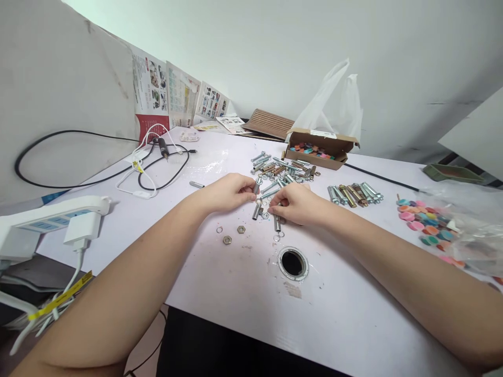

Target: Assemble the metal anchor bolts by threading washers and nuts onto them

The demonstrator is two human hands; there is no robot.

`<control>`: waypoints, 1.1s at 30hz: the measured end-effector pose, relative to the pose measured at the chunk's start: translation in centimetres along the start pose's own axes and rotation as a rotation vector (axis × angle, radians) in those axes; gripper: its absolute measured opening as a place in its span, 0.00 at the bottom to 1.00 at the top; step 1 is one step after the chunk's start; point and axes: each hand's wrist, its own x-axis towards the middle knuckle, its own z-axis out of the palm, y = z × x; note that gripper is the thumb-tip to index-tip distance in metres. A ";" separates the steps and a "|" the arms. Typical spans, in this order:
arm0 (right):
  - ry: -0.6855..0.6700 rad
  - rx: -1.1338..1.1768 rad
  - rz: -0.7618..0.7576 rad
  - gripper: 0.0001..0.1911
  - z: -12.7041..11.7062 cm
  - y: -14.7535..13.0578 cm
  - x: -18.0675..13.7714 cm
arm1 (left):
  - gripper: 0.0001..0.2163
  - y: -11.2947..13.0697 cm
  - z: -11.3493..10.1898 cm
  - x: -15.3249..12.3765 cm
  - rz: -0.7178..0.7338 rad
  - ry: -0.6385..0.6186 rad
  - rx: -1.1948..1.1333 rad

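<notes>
My left hand (234,192) pinches a silver anchor bolt (258,184) between thumb and fingertips, holding it tilted above the white tabletop. Beside it, my right hand (295,203) has its fingers pressed together at the front of the pile, and what they grip, if anything, is hidden. Below the right fingers lies a metal sleeve (277,224) with small washers (276,238) near its end. Between the hands rests another short sleeve (257,211), close to a nut (265,215). Behind them spreads a loose heap of silver and brass-coloured anchor bolts (271,168).
Two nuts (227,240) lie front left, near a round hole (293,263) in the tabletop. Right of the heap is a row of bolts (356,195), then colourful caps (426,222). A cardboard box (316,157) stands behind. Cables (157,187) and a power strip (55,217) occupy the left.
</notes>
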 end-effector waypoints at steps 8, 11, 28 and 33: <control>-0.026 -0.033 -0.039 0.11 0.7 0.1 -0.2 | 0.11 0.4 0.0 -0.2 -0.029 -0.037 -0.003; -0.019 0.185 -0.019 0.15 -1.0 0.1 -0.5 | 0.11 0.5 0.0 -0.2 -0.045 -0.043 -0.006; 0.432 0.383 -0.102 0.13 -1.0 -1.6 -1.3 | 0.10 1.0 0.5 -0.3 -0.001 -0.066 0.045; 0.455 0.390 -0.036 0.12 -1.3 -1.9 -1.6 | 0.10 1.0 0.5 -0.3 0.014 -0.067 0.062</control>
